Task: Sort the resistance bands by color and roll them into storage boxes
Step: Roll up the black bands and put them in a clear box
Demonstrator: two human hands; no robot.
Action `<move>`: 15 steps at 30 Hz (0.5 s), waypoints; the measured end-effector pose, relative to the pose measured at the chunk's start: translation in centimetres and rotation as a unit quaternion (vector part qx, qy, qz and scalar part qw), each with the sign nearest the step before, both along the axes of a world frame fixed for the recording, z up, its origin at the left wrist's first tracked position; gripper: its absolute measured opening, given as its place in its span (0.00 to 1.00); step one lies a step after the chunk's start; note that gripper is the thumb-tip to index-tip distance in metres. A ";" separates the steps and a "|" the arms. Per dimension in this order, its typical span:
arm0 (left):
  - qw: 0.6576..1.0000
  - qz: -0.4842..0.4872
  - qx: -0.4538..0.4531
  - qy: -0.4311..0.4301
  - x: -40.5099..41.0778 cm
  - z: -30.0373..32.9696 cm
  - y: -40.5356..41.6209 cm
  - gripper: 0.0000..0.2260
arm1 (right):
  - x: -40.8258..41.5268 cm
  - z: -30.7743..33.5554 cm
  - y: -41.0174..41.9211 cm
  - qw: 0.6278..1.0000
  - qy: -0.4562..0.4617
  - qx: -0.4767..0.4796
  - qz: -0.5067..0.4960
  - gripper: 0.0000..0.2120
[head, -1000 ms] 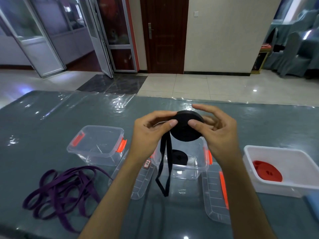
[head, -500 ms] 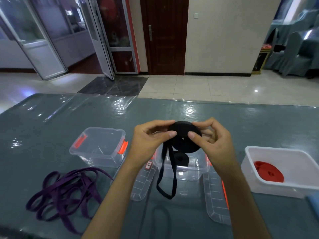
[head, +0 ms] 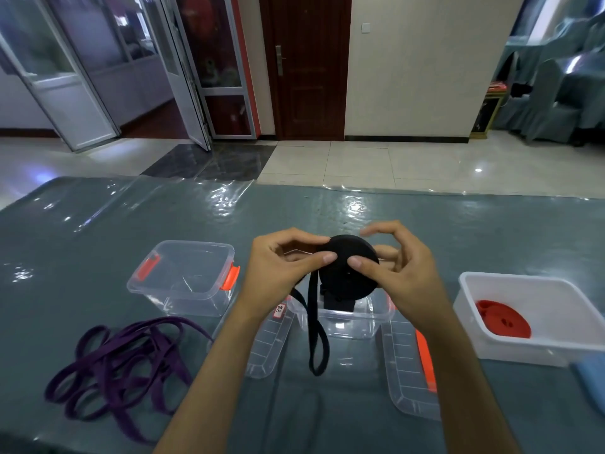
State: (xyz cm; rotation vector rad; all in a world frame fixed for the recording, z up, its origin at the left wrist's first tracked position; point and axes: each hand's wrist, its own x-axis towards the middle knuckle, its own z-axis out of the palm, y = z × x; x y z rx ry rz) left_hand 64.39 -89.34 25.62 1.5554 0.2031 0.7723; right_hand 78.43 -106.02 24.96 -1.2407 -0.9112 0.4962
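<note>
A black band (head: pixel 350 270), wound most of the way into a flat disc, is held up in the air above the middle of the table (head: pixel 98 231), directly over a clear box (head: pixel 347 317). It is pinched at its left edge by the thumb and forefinger of the left hand (head: pixel 278 273), and its face is pressed by the thumb of the right hand (head: pixel 402 276) while the other right fingers are curled behind the rim; in this way the coil is probably kept from springing open while the rest is wound on. A loose tail of the band (head: pixel 316 339) is left hanging in a loop in front of the box, so the rolling is judged unfinished. Inside that clear box something black, likely another rolled band, is partly hidden behind the disc. A second clear box with orange latches (head: pixel 183 276), toward the left side of the table, is seen to hold nothing. In a white tub (head: pixel 523 348) near the right edge a rolled red band (head: pixel 501 322) is stored. Two clear lids (head: pixel 409 371) are laid flat nearer the front edge, and an unrolled tangle of purple bands (head: pixel 118 362) is left by the front left corner, not yet sorted.
</note>
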 end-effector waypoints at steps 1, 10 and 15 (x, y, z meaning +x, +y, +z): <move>1.000 0.000 -0.007 -0.011 0.1 -0.2 -0.3 0.10 | -0.1 0.3 0.0 1.000 -0.013 0.009 -0.005 0.20; 0.999 0.040 0.021 -0.014 0.1 0.2 -0.4 0.08 | -1.0 -0.8 0.1 0.999 0.033 0.018 -0.032 0.18; 1.000 -0.005 -0.005 0.024 -0.3 0.3 -0.2 0.13 | -0.8 -0.7 0.1 0.995 -0.049 0.058 -0.066 0.19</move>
